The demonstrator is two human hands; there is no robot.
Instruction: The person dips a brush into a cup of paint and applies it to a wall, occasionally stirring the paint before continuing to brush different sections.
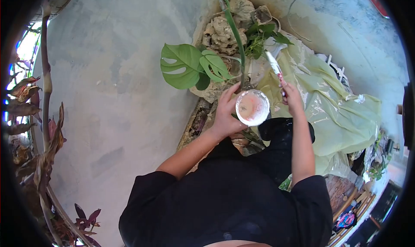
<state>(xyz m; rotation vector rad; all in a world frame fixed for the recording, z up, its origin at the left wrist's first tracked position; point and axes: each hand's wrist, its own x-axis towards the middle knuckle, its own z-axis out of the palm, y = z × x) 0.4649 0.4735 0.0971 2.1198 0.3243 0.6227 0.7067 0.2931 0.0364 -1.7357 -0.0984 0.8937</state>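
My left hand (pixel 226 112) is wrapped around the side of a small white plastic tub (pixel 266 110), its mouth facing up toward me. White paint coats the rim, and pinkish smears show on the inside. A paintbrush (pixel 277 70) is gripped in my right hand (pixel 292 98), to the right of the tub. White paint covers the brush's bristles, which point up and away from me, and its handle looks red and white. The brush is apart from the tub. Just beyond my left hand hang broad split green leaves (pixel 181 66).
A paint-spattered yellowish plastic sheet (pixel 333 113) drapes over things on the right. Rough rocks (pixel 225 33) and a thick green stem (pixel 235 29) stand ahead. A grey plastered wall (pixel 116 87) spans the left, with dried stalks (pixel 45 83) beyond it.
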